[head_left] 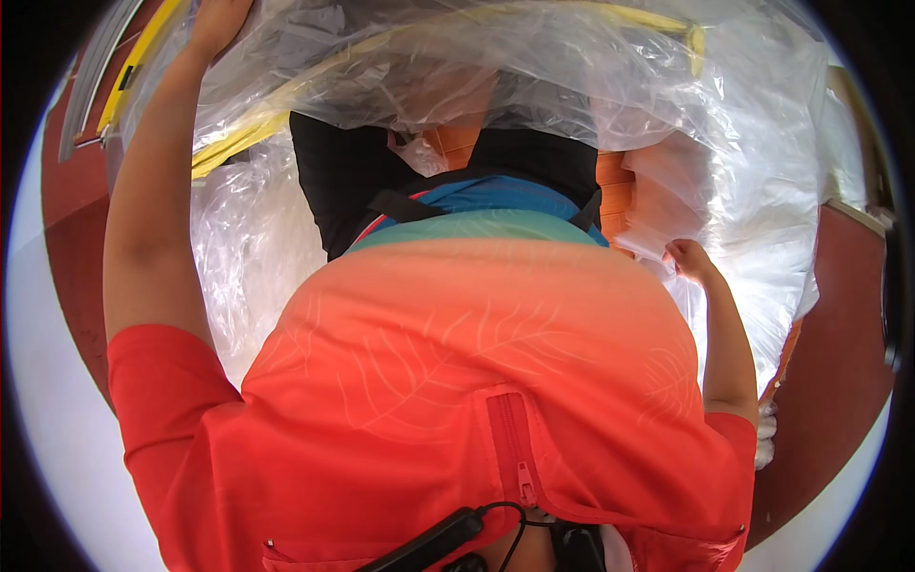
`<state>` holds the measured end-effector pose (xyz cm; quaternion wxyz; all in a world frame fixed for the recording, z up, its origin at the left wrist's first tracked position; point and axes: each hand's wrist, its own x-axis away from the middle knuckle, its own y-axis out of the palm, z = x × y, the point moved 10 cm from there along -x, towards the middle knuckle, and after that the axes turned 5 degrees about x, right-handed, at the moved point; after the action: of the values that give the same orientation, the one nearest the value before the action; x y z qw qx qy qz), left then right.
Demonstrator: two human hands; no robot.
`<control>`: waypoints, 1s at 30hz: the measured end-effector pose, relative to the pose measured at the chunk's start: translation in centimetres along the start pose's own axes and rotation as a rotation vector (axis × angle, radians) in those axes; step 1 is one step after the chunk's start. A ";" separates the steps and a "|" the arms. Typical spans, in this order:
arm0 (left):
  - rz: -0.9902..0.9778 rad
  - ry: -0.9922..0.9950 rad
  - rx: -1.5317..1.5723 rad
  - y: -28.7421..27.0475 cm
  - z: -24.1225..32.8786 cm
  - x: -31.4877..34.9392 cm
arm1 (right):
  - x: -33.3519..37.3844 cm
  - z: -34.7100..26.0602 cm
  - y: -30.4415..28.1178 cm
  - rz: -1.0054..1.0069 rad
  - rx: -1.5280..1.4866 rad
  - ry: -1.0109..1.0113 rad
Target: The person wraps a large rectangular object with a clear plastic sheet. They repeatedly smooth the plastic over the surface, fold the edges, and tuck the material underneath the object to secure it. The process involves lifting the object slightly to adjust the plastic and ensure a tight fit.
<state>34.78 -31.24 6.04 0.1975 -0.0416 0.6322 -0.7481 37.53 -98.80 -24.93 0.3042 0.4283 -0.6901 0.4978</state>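
Observation:
Crumpled clear plastic sheeting [762, 219] spreads in front of me and on both sides of my legs. At the right, my right hand [688, 259] is closed, its fingers pinching a bit of this sheeting beside my hip. My left arm reaches far forward. At the upper left, my left hand [221, 19] lies against the sheeting, its fingers cut off by the picture's edge. A yellow band [238, 148] runs through the plastic in a curve, from near my left knee to the far right.
Orange-brown wooden flooring [615, 195] shows between and beside my legs. At the far left stand a yellow bar [129, 81] and a grey metal rail [91, 86] by a dark red surface [81, 257]. Another dark red area [843, 334] lies at the right.

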 end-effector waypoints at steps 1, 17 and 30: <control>-0.001 0.002 -0.009 0.0 0.1 0.0 | -0.1 0.1 0.1 -0.004 -0.006 0.006; 0.061 0.037 -0.079 -1.0 1.1 0.4 | 1.2 -5.7 1.0 -0.120 -0.040 -0.043; -0.305 0.338 0.641 -1.6 14.6 -1.7 | 16.0 -39.1 -8.0 0.186 0.362 -0.727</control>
<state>40.51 -44.03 10.76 -0.0199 0.0526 0.3766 -0.9247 37.28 -67.44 4.54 -0.0857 0.5587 -0.6895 0.4529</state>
